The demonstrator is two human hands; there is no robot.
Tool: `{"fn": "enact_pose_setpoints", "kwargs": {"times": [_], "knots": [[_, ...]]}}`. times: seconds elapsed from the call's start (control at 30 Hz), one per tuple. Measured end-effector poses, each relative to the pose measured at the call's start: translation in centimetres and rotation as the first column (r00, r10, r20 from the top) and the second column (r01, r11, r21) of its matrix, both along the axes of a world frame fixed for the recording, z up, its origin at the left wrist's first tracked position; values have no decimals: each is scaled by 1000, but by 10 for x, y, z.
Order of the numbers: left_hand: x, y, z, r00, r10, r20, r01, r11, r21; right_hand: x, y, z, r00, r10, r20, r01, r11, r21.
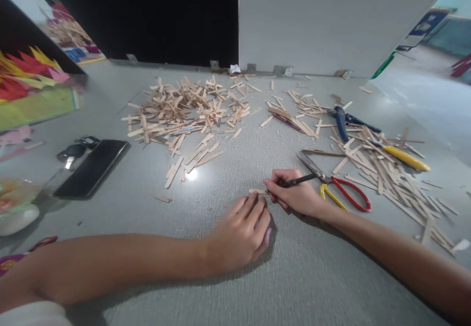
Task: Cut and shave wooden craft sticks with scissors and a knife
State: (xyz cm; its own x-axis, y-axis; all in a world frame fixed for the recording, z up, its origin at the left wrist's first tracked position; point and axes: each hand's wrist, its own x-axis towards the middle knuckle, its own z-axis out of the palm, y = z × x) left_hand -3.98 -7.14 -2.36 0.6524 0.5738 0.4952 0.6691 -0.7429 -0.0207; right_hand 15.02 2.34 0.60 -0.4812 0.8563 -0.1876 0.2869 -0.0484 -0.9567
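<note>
On the grey counter (154, 228) there were two bare hands, the left hand (241, 235) and the right hand (294, 193). There was one black phone (91, 168), one pair of red and yellow handled scissors (336, 188), one pair of blue handled pliers (342, 120) and one yellow handled tool (406, 158). The thin wooden sticks (184, 110) lay in two big heaps, too many to count.
</note>
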Motion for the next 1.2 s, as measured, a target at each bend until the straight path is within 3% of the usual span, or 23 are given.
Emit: {"fn": "enact_pose_setpoints", "kwargs": {"times": [0.4,1.2], "knots": [[3,2,7,999,30,28,-33,994,108,0,0,-1,1000,-2,23,1,999,44],[3,2,5,999,14,49,-19,996,92,0,-1,4,999,28,32,-29,999,46]]}}
